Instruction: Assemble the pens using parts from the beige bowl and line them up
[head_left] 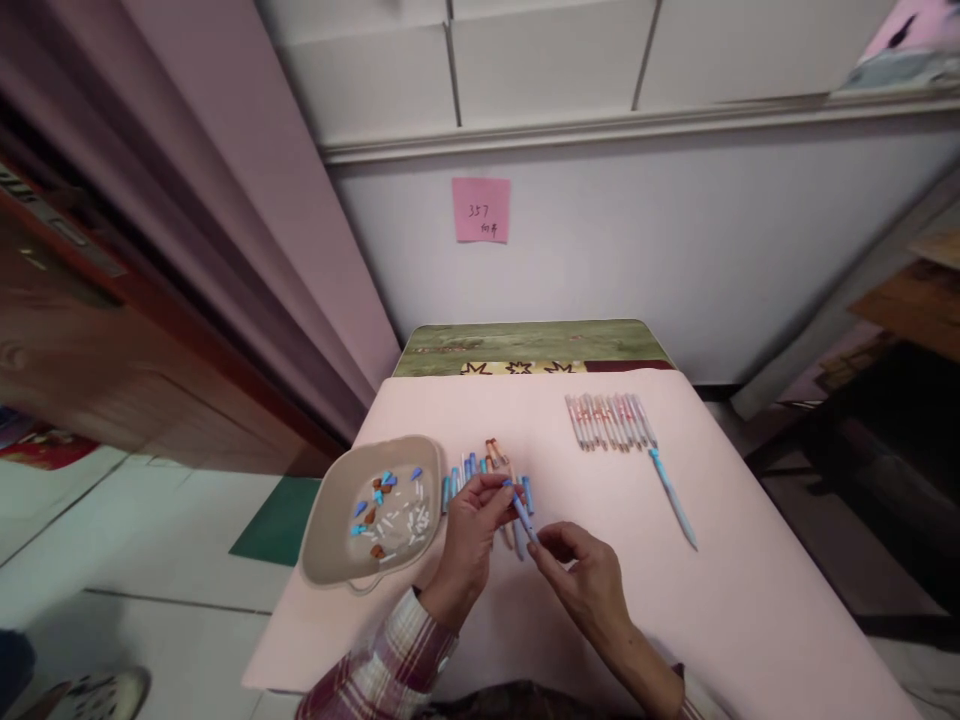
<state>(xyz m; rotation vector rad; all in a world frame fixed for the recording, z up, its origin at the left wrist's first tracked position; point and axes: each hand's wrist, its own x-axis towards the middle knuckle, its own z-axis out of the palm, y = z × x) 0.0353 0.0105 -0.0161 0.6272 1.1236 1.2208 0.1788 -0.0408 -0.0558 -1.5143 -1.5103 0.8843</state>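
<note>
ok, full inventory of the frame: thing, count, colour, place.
cloth: one, pale pink, centre
tub: one, beige, left on cloth
small pieces: several, blue and brown, in tub
sticks: many, white, in tub
loose pens: several, part-hidden, blue and orange-brown, right of tub
pen row: uncounted, pale, right on cloth
lone pen: one, light blue, below row's right end
held pen: one, blue, over cloth
printed surface: one, mostly green, beyond cloth
note: one, pink, on wall
curtain: one, mauve, left
door: one, reddish-brown, far left
left hand: one, bare, holding pen
right hand: one, bare, at pen's near end
</note>
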